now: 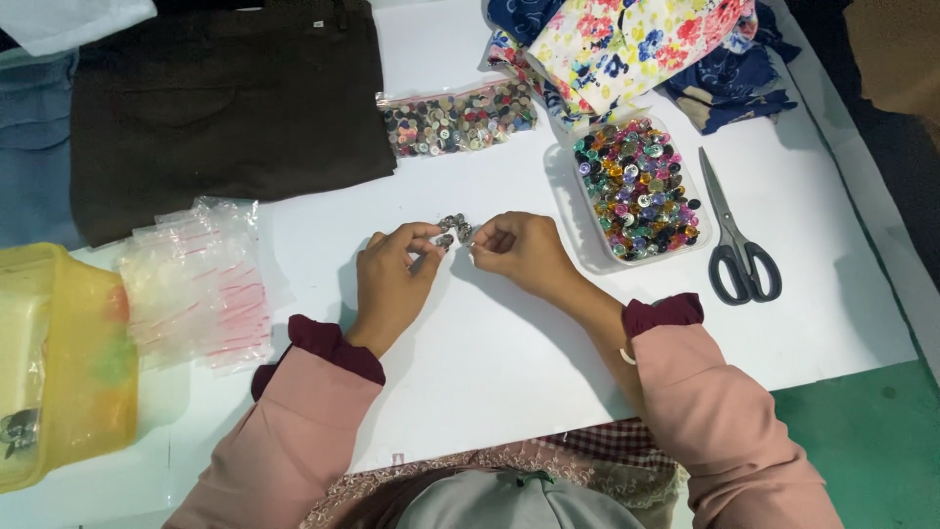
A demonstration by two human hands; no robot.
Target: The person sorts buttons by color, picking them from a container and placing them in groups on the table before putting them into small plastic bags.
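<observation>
Two hands, left hand [390, 279], right hand [517, 250], fingertips pinching small metal buttons [452, 228], details indistinct

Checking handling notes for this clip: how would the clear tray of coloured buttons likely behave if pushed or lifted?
The clear tray looks thin-walled, so it may flex when lifted. It is heaped with coloured buttons, so tilting would probably spill them. Pushed flat on the white table, it should slide rather than tip.

Bare white table [490, 353] lies open; button tray [638, 188] and scissors [736, 245] crowd the right.
</observation>
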